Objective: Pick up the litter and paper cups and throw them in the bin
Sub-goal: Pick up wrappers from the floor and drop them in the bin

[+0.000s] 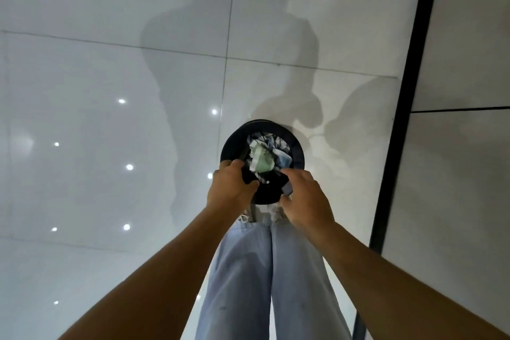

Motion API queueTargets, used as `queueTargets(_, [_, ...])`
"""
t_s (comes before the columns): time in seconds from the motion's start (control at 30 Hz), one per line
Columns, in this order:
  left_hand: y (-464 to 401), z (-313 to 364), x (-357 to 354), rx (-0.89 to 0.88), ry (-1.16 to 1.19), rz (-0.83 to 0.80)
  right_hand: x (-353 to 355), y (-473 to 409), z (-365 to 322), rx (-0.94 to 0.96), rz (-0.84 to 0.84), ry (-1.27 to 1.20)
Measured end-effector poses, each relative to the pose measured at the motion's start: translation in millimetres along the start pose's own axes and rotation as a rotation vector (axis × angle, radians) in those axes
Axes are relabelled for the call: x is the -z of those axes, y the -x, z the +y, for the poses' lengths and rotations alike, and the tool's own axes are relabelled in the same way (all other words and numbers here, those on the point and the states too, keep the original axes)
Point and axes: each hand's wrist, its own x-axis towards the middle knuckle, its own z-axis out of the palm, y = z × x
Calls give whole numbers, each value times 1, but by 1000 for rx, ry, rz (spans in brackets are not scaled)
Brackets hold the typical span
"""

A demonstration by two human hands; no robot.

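Observation:
A round black bin [299, 152] stands on the floor right in front of my feet. It is filled with crumpled litter [262, 159]: pale green and white paper and bluish scraps. My left hand [230, 188] grips the bin's near left rim, fingers curled over the edge. My right hand [303, 199] is closed on the near right rim, and a small grey bit shows between its thumb and fingers. I cannot tell what that bit is. No paper cup is clearly visible.
My legs in light blue trousers [248, 270] stand just behind the bin. The floor is glossy pale tiles [110, 91] with light reflections and shadows. A black strip [408, 91] runs along the right, with a lighter wall or panel beyond it.

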Motion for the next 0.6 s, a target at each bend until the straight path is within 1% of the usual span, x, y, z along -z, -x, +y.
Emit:
queueTargets(0.13, [26, -11, 41, -73, -53, 64, 15, 22, -25, 65, -5, 45])
queueTargets(0.27, [63, -27, 80, -70, -71, 142, 28, 44, -63, 225, -10, 151])
queueTargets(0.43, [121, -45, 113, -33, -81, 242, 42, 78, -117, 383, -54, 269])
queueTargets(0.6, [211, -64, 135, 20, -82, 347, 59, 148, -160, 573, -110, 433])
